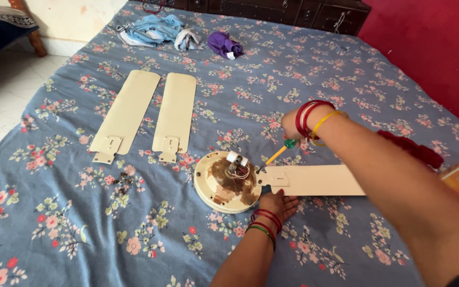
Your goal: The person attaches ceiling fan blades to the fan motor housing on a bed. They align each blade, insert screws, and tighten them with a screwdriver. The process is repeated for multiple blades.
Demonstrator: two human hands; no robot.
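I am at the screw that joins the one blade still attached [314, 179] to the round cream motor housing [228, 182], and by the look of it this is the unfastening step. My right hand [291, 126] is closed around the green handle of a screwdriver [276, 154], whose yellow shank slants down and away from my fingers to the blade's metal bracket, where the tip meets the screw just beside the housing's rim. My left hand [277, 204] lies flat below that joint, fingers spread and pressed on the bedsheet [70, 212] against the near edge of the blade and the housing, grasping nothing, only steadying.

The housing sits just ahead of my left fingertips, its rusty brown patch and a white capacitor with wires showing on top. The blade runs off to the right under my right forearm. Well beyond my hands, up and to the left, two detached blades [150, 114] lie side by side, brackets toward me.

I judge the next move calls for keeping the tip seated square in the screw head while I twist, and firm downward pressure from the left hand so the housing does not turn on the soft sheet.
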